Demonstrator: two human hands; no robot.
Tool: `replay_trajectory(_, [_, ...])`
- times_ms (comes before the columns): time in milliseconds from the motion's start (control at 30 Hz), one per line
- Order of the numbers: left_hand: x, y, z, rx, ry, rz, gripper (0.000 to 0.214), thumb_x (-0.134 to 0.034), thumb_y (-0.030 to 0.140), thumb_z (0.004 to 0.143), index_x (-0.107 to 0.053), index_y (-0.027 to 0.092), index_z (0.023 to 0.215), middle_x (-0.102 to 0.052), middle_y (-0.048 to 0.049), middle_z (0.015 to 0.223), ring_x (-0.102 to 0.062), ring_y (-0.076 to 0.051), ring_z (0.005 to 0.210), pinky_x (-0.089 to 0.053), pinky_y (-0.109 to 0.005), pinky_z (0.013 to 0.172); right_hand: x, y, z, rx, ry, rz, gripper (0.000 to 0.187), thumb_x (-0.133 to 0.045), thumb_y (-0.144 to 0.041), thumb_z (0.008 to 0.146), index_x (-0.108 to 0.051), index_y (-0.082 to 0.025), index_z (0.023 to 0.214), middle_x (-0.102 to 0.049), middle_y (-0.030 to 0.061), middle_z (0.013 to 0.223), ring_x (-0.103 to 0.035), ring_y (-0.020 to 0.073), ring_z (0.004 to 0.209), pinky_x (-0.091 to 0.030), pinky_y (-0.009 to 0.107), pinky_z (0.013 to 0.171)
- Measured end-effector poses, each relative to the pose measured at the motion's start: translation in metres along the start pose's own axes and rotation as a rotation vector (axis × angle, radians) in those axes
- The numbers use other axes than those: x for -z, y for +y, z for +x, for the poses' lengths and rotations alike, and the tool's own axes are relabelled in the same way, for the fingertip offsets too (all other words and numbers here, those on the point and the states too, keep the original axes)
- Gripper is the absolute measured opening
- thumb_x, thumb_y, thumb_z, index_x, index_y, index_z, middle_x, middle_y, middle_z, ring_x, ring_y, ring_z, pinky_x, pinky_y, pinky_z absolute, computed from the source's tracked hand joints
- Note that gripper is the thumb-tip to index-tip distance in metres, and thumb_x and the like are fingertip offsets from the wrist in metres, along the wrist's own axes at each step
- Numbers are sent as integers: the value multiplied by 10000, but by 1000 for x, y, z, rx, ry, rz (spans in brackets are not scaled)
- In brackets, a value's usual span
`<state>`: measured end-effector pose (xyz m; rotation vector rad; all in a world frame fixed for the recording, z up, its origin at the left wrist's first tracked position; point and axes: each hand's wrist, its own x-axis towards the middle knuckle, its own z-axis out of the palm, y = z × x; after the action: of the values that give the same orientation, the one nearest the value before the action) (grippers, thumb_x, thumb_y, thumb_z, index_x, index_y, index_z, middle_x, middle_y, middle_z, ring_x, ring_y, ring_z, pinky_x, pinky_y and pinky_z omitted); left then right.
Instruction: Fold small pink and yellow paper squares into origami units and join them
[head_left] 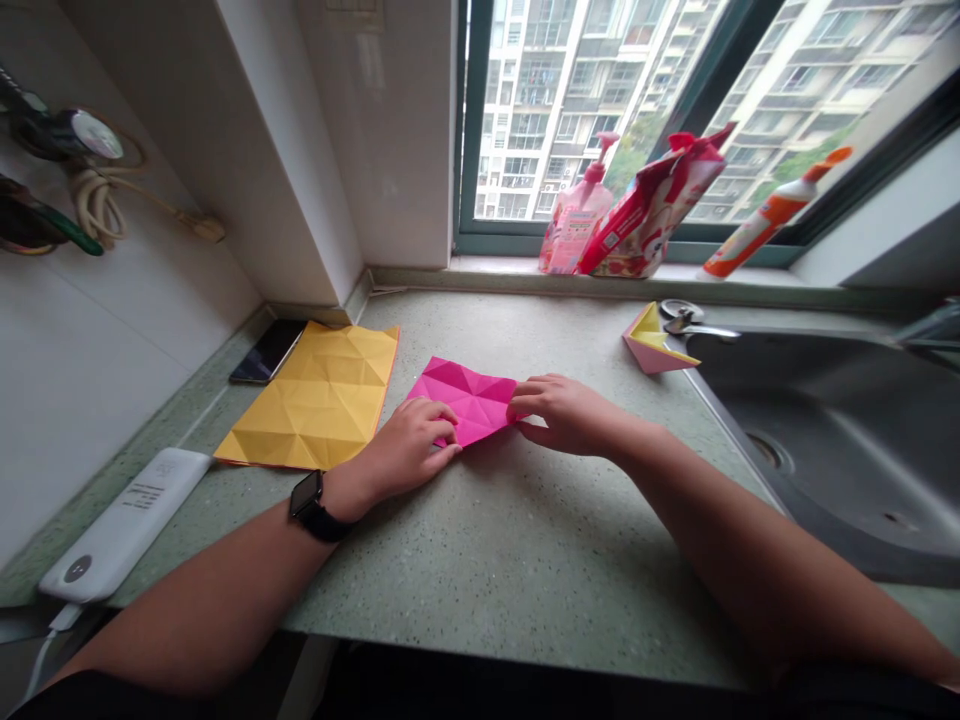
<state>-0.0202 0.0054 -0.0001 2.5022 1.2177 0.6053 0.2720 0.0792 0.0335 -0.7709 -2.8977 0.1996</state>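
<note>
Pink creased paper [466, 400] lies on the tabletop [525, 560] at 12 o'clock from the wrists, left hand [401, 450] fingers pressed together over its lower corner, right hand [570, 415] fingers pinching its right corner

Speckled green countertop [525, 560] runs along a white wall [112, 350] on the left, meeting a square white pillar [292, 130] at the far corner. Far right: dark-framed window [469, 120], low windowsill [495, 265] beneath it, tall apartment towers [570, 100] outside. Steel sink [840, 460] set into the counter, near right. Soft, even daylight comes through the glass.
</note>
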Motion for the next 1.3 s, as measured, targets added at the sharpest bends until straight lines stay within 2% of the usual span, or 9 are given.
replay_trajectory(133, [-2, 1, 0, -29, -45, -50, 83, -702, 239, 1026, -769, 202, 995, -756, -91, 1174, -689, -264, 1124, -553, -443, 1041, 2, -3, 1, 4, -60, 86, 197, -676, -130, 951, -824, -248, 1008, -807, 55, 1026, -732, 225, 941, -531, 374, 909])
replay_trajectory(267, [-1, 3, -2, -87, -109, -107, 93, -688, 224, 1039, -765, 202, 1086, -743, -107, 1291, -690, -273, 1218, -557, -428, 1080, 5, -1, 1, -34, -172, 156, 286, -675, -68, 920, -858, -265, 1018, -828, 39, 1070, -754, 215, 978, -548, 348, 929])
replay_trajectory(433, [-1, 9, -4, -195, -203, -159, 280, -725, 218, 1026, -743, 192, 1304, -681, -141, 1501, -646, -298, 1385, -513, -445, 1209, 16, 8, -6, -139, -268, 143, 315, -677, -43, 899, -874, -256, 1021, -847, 45, 1099, -771, 236, 1028, -556, 348, 956])
replay_trajectory(567, [-4, 10, -6, -207, -206, -157, 364, -709, 222, 1037, -718, 210, 1401, -664, -135, 1550, -620, -298, 1446, -462, -465, 1284, 22, 8, -9, -138, -310, 193, 307, -713, -64, 903, -863, -242, 1103, -849, 59, 1134, -774, 237, 1039, -560, 344, 949])
replay_trajectory(667, [-4, 9, -6, -200, -207, -152, 368, -679, 225, 1054, -717, 225, 1419, -673, -124, 1546, -616, -290, 1461, -461, -475, 1292, 22, 6, -10, -112, -294, 234, 270, -724, -99, 929, -860, -256, 1102, -854, 46, 1110, -781, 228, 1013, -567, 341, 936])
replay_trajectory(833, [-3, 10, -5, -204, -217, -147, 365, -662, 251, 1070, -718, 241, 1430, -665, -121, 1565, -613, -292, 1472, -467, -503, 1289, 16, 10, -12, -160, -254, 239, 324, -683, -79, 948, -836, -265, 1164, -861, 43, 1143, -798, 224, 995, -576, 329, 878])
replay_trajectory(1067, [-2, 15, -7, -189, -243, -116, 416, -679, 325, 1079, -671, 219, 1481, -631, -139, 1602, -568, -308, 1519, -433, -499, 1317, 6, 14, -8, -228, -24, 199, 294, -657, -170, 1007, -747, -256, 1273, -843, 62, 1162, -782, 223, 1005, -554, 310, 841])
replay_trajectory(1300, [-5, 16, -8, -140, -212, -124, 540, -669, 368, 1084, -544, 225, 1590, -646, -145, 1568, -604, -318, 1466, -485, -516, 1270, -12, 15, 0, -309, 18, 75, 184, -656, -221, 1017, -722, -231, 1190, -831, 84, 1095, -754, 235, 937, -511, 310, 775])
